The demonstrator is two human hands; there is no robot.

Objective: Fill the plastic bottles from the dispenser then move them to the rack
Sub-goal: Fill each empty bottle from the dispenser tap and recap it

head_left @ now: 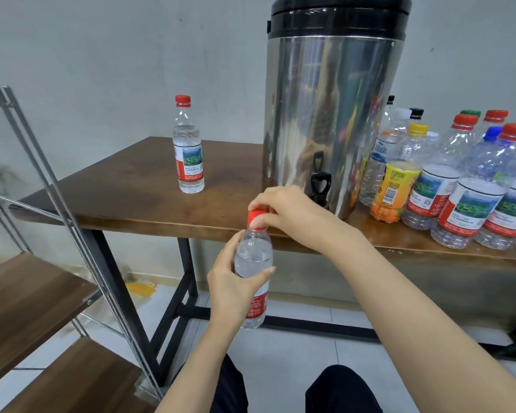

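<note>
My left hand (231, 283) grips a clear plastic bottle (255, 257) holding water, upright in the air just in front of the table edge. My right hand (283, 208) pinches its red cap (256, 217) from above. The steel dispenser (328, 105) with a black lid stands on the wooden table (125, 189); its black tap (320, 178) is just behind my right hand. A second bottle of water with a red cap (188, 147) stands upright on the table's left part. The rack (36, 296) with brown wooden shelves is at the lower left.
Several capped plastic bottles (471, 186), among them a yellow-labelled one (395, 189), crowd the table to the right of the dispenser. A grey wall runs behind. My dark-trousered knees show at the bottom over the tiled floor.
</note>
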